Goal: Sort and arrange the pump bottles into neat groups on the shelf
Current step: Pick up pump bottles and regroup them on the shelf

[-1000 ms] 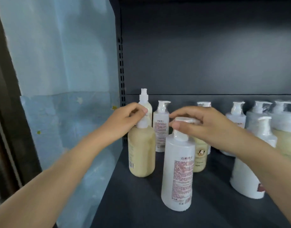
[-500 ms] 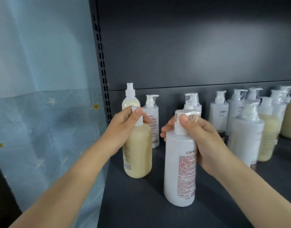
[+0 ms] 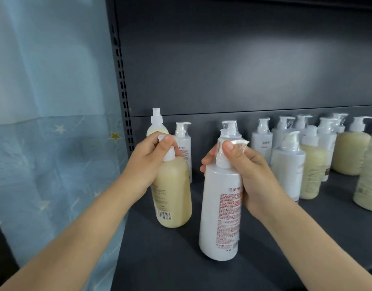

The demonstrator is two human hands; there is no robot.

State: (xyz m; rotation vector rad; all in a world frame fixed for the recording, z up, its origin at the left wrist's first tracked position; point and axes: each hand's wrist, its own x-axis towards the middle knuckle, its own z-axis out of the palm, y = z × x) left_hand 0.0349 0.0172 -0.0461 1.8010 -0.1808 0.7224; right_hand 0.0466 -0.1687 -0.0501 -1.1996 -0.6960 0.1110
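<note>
head view: left hand (image 3: 148, 162) holds the cream bottle (image 3: 172, 194) by its neck, right hand (image 3: 247, 175) holds the white bottle (image 3: 221, 208) likewise, probably for placing them into groups.

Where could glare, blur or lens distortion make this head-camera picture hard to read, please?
Head view: a broad soft sheen on the dark back panel; the slotted upright leans and bows from the wide lens; the wrap on the white bottle glints; the cream bottle at the right edge looks soft and stretched; left hand and right hand are fairly sharp.
</note>
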